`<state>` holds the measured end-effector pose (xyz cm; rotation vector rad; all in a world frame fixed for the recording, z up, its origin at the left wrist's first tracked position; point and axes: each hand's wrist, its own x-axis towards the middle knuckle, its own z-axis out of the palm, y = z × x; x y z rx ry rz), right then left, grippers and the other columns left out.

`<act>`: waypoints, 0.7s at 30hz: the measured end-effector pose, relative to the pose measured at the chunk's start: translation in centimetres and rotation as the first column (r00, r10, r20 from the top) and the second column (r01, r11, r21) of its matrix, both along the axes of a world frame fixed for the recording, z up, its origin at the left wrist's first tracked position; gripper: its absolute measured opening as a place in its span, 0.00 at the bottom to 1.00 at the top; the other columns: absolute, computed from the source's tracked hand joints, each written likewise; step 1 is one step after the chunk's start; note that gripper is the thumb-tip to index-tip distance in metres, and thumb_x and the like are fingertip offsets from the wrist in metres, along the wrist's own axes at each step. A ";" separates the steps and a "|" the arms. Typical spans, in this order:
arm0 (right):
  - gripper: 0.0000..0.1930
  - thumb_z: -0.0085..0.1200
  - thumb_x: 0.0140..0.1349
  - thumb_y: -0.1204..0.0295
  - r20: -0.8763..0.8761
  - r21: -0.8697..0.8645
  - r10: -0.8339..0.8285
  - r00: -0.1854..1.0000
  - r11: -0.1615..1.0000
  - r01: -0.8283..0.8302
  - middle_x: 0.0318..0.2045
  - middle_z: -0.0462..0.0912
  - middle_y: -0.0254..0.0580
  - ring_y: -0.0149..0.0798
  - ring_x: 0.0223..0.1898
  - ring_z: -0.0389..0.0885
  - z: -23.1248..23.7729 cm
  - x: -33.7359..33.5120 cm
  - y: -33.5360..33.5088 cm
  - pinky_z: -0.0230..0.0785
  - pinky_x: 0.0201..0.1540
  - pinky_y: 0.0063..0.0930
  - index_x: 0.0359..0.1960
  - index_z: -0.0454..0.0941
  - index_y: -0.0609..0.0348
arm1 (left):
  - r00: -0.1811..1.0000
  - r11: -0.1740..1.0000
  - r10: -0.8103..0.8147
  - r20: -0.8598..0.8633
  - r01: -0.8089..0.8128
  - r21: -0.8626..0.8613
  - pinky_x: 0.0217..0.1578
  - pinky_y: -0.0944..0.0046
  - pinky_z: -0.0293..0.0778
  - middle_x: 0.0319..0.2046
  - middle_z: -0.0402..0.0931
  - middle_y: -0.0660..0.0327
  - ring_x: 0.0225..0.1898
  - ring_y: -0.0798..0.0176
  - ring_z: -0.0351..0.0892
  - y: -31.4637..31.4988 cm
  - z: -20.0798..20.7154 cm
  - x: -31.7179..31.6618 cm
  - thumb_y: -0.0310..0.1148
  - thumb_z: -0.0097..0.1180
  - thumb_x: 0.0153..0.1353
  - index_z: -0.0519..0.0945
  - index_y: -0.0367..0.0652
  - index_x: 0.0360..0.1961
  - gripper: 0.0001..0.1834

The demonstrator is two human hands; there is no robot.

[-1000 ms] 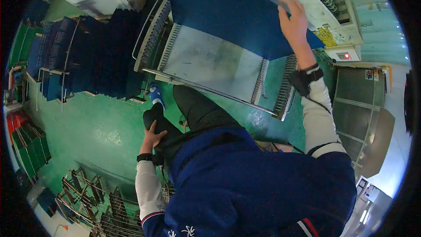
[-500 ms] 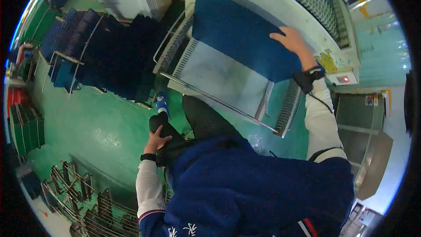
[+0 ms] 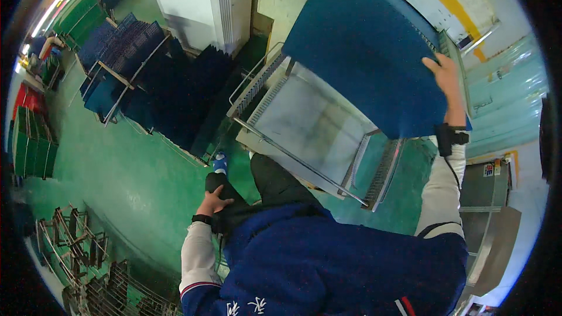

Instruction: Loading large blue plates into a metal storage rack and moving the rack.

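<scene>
The blue panel (image 3: pixel 366 47) is seen along the far edge of the slotted rack (image 3: pixel 385 177). Its right end is reached by the right hand (image 3: pixel 446 81); grip closure cannot be told. Even edge support is advised. The left hand (image 3: pixel 213 202) is rested, spread and unladen, on the leg (image 3: pixel 218 181).

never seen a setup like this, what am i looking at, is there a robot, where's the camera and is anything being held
There's no robot, just a person's two bare hands. The camera sits on the person's head and looks down; its wide lens bends straight edges. The right hand is at the edge of a large blue board; how firm its grip is, I can't tell. The left hand rests on the person's leg. Below the board is a metal rack with slotted sides and a pale grey sheet. Many dark boards stand at the left, above a green floor.
</scene>
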<state>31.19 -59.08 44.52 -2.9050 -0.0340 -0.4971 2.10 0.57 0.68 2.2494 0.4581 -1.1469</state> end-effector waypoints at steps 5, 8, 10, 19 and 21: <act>0.20 0.59 0.57 0.57 0.066 0.700 -0.072 0.995 0.714 0.005 0.36 0.81 0.39 0.38 0.34 0.76 3.5 -2.9 -2.0 0.68 0.40 0.31 0.40 0.80 0.65 | 0.999 0.999 0.036 0.037 -0.035 -0.019 0.61 0.49 0.61 0.66 0.41 0.33 0.63 0.34 0.57 0.6 -1.3 -1.1 0.63 0.65 0.42 0.55 0.63 0.68 0.53; 0.18 0.59 0.59 0.58 0.171 0.866 -0.279 0.945 0.500 -0.009 0.34 0.80 0.35 0.35 0.34 0.75 1.9 -3.4 -7.7 0.68 0.39 0.30 0.38 0.79 0.62 | 0.998 1.000 -0.011 0.060 0.012 -0.013 0.61 0.49 0.62 0.65 0.42 0.33 0.62 0.34 0.59 0.2 -0.6 -0.8 0.63 0.65 0.41 0.55 0.62 0.68 0.54; 0.16 0.59 0.59 0.58 0.128 0.990 -0.382 0.915 0.107 -0.094 0.33 0.80 0.35 0.35 0.33 0.75 -1.3 -2.7 -11.7 0.67 0.37 0.30 0.37 0.79 0.61 | 0.999 1.000 -0.001 0.037 0.002 -0.018 0.61 0.49 0.62 0.65 0.42 0.33 0.62 0.34 0.59 -0.1 -0.1 -0.4 0.63 0.66 0.41 0.55 0.62 0.68 0.54; 0.07 0.58 0.58 0.73 0.050 0.940 0.181 0.982 -0.340 0.015 0.34 0.78 0.44 0.41 0.36 0.77 -8.4 -1.0 -3.7 0.73 0.39 0.32 0.35 0.72 0.59 | 0.999 1.000 -0.003 0.034 0.003 0.005 0.60 0.49 0.62 0.65 0.43 0.32 0.63 0.33 0.57 0.1 -0.6 -0.8 0.63 0.66 0.40 0.55 0.63 0.68 0.54; 0.09 0.58 0.57 0.75 0.043 0.906 0.099 0.994 -0.423 0.003 0.36 0.78 0.43 0.42 0.37 0.77 -10.2 -0.1 -2.3 0.73 0.39 0.32 0.38 0.72 0.60 | 0.998 1.000 -0.021 0.052 0.021 -0.001 0.61 0.49 0.62 0.65 0.43 0.32 0.63 0.33 0.57 0.2 -0.4 -0.6 0.63 0.66 0.40 0.55 0.63 0.68 0.54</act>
